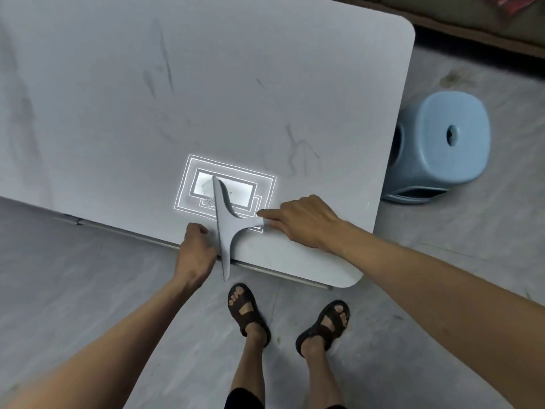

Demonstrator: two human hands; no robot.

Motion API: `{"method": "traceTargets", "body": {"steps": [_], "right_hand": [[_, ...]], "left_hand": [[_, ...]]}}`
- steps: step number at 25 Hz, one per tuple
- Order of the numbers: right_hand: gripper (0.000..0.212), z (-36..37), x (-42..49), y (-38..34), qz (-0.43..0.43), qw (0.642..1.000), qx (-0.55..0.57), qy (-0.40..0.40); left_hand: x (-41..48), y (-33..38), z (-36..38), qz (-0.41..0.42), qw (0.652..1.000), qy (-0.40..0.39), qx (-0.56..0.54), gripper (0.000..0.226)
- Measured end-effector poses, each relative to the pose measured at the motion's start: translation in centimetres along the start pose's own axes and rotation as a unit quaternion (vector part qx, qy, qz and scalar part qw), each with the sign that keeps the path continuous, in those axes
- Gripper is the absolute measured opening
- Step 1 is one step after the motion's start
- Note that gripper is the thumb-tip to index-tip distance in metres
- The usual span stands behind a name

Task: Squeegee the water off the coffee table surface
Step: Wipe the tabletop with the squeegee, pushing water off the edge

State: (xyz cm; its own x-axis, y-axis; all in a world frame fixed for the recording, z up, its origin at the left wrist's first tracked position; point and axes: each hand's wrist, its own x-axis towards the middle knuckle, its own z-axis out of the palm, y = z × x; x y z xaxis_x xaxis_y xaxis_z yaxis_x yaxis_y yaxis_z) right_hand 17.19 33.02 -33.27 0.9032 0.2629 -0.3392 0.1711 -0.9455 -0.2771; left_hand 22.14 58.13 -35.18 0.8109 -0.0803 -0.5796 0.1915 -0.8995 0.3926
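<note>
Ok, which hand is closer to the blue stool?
Right. The right hand presses a corner of the folded paper on the table, toward the blue stool; the left hand holds the paper at the table's near edge, farther away.

The person wears dark brown sandals, a left sandal and a right sandal. Each has wide straps over the foot, and the toes show at the front. Black shorts show at the bottom edge. The arms are bare above the left hand and the right hand.
</note>
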Motion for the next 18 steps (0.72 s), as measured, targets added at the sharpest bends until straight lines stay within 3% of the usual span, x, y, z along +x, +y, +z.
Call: {"method": "traceTargets", "body": {"steps": [6,13,16,18], "right_hand": [[0.039,-0.8,-11.8,7.8,0.217,0.975,0.038,0.018],[0.035,-0.4,-25.7,11.4,0.428,0.901,0.045,0.054],[0.036,-1.8,-24.8,11.1,0.458,0.884,0.068,0.068],[0.037,-3.3,-21.0,10.9,0.475,0.864,0.147,0.074]], "left_hand": [[-1.4,4.3,3.1,0.075,0.993,-0.093,0.024,0.042],[-4.2,9.5,8.1,0.156,0.970,-0.173,0.070,0.043],[-4.5,9.9,8.7,0.156,0.970,-0.174,0.068,0.040],[-4.3,9.4,8.2,0.154,0.974,-0.152,0.059,0.042]]}}
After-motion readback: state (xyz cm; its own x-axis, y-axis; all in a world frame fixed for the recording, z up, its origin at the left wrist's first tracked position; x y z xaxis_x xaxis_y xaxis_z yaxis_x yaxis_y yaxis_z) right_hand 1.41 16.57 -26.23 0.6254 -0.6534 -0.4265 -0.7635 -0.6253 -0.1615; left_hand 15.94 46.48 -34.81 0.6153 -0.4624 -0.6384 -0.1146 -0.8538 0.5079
